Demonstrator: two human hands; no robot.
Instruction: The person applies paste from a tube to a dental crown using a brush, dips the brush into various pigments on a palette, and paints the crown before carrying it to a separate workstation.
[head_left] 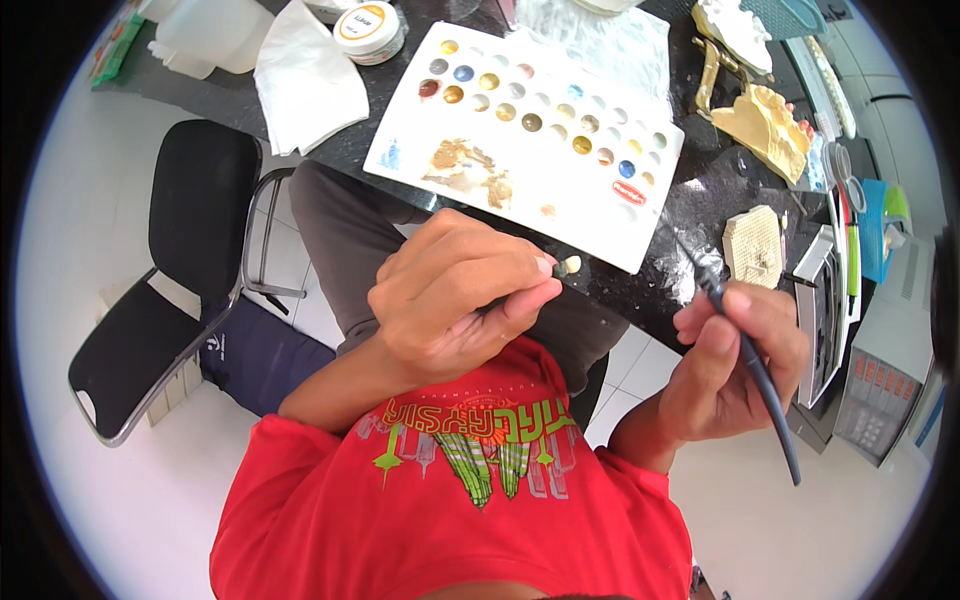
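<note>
My left hand (450, 290) is closed in a pinch, thumb against forefinger, in front of my chest near the table's edge. Between the fingertips it grips a small dark green stub, and a cream-coloured artificial tooth (573, 264) sits on its end. My right hand (745, 350) is closed round a slim dark brush (762, 390) like a pen. The brush's pointed tip aims up and left, apart from the tooth. Beyond both hands lies a white paint palette (590, 228), with rows of round wells in several colours and a brown smear on its flat part.
On the dark table (690, 190) stand a yellow dental model (765, 130), a white model (735, 35) and a beige honeycomb block (753, 245) beside white powder. White tissue (305, 80), a round jar (368, 32) and a translucent bottle (215, 35) are at the left. A black chair (200, 195) stands left.
</note>
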